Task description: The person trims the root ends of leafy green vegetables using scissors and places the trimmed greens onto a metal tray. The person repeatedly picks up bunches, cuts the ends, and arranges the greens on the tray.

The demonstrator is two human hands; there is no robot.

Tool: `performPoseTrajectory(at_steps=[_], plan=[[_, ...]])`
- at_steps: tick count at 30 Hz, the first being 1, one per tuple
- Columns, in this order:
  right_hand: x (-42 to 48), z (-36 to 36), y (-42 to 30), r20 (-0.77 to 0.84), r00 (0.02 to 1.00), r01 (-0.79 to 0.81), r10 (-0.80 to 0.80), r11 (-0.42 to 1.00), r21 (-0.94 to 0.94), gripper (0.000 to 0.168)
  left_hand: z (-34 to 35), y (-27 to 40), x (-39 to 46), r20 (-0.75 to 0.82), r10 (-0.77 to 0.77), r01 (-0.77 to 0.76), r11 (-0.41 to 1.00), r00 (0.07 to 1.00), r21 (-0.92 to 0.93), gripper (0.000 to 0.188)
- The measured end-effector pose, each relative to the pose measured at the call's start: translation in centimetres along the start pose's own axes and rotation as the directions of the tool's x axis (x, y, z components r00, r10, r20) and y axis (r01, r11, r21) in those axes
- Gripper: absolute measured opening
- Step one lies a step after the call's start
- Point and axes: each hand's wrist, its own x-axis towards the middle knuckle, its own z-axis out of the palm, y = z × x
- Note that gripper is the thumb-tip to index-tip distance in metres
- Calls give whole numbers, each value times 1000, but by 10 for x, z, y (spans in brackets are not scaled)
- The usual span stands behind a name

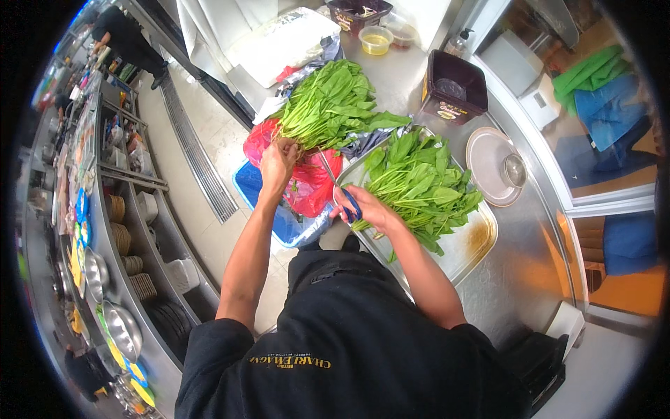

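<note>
My left hand (280, 160) grips the root ends of some leafy green stems at the near edge of a spinach-like heap (335, 105). That heap lies on plastic wrapping at the steel table's edge. Blue-handled scissors (352, 204) are in my right hand (369, 209), their blades pointing up towards the stems. A red plastic bag (314, 183) hangs below the heap, over a blue bin (251, 183) with a clear liner. More leafy greens (419, 183) are piled on a metal tray (484, 235) at the right, with their stems towards me.
Dark plastic tubs (455, 89), a small tub of yellow liquid (376, 41) and a round plate (494, 167) with a glass bowl (514, 170) stand on the steel table (528, 251). A shelved counter (162, 230) runs along the left. A person (128, 39) stands far left, past a floor drain grate (196, 146).
</note>
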Motion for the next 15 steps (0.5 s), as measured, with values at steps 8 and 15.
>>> performPoseTrajectory(at_steps=[8, 15], plan=[[49, -13, -27, 50, 998, -29, 35, 993, -115, 69, -12, 26, -15, 17, -70, 71, 992, 997, -105, 23], [60, -16, -30, 69, 998, -1, 11, 989, -145, 65, -9, 22, -22, -9, -19, 19, 1000, 1000, 6, 21]])
